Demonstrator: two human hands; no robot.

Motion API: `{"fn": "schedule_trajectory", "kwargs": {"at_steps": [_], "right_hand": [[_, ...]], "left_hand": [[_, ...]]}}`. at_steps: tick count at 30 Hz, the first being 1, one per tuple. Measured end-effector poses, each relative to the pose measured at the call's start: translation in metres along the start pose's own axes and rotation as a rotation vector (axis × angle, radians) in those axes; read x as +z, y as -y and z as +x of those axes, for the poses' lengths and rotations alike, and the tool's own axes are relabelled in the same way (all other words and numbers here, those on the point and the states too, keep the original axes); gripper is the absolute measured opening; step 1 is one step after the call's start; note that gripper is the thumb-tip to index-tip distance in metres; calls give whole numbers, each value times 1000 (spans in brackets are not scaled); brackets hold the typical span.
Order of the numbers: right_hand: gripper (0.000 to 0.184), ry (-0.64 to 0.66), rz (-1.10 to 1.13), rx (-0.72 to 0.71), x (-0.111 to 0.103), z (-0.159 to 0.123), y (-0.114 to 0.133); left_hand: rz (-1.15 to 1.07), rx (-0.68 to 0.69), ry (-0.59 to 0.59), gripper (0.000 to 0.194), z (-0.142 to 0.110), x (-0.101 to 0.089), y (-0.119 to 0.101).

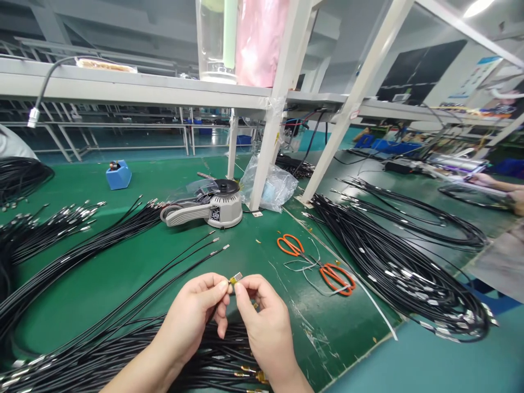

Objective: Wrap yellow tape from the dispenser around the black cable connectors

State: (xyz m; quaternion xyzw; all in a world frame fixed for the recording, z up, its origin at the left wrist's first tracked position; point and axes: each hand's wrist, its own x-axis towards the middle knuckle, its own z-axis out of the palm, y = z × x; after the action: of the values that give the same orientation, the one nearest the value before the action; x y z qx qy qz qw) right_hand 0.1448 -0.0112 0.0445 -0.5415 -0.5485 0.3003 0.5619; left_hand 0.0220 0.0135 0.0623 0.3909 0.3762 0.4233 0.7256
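Observation:
My left hand pinches a cable end between thumb and fingertips. Its small metal connector, with yellow tape wrapped at its base, sticks up above the fingertips. From the other side, my right hand is closed, its thumb and forefinger pressed at the taped part of the same connector. A bit of yellow shows under the right fingers, too small to make out. Beneath both hands lies a thick bundle of black cables, partly hidden by my wrists. Some of its ends near my right wrist carry yellow tape.
Ahead stands a grey round tape dispenser. Orange-handled scissors lie to the right among thin grey strips. Coiled black cables cover the right side; more bundles lie left. Shelf posts rise beyond. Another person's hand is far right.

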Motion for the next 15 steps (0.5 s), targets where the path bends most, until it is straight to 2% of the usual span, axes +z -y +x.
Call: {"fn": "schedule_trajectory", "kwargs": {"at_steps": [9,15], "right_hand": [[10,64,124,-121,-1,1,-13],[9,114,175,-191,-3,2,-11]], "left_hand": [[-73,-108,153,24,1,-8,-9],[-94,-183,290,22,2,-14,-14]]}}
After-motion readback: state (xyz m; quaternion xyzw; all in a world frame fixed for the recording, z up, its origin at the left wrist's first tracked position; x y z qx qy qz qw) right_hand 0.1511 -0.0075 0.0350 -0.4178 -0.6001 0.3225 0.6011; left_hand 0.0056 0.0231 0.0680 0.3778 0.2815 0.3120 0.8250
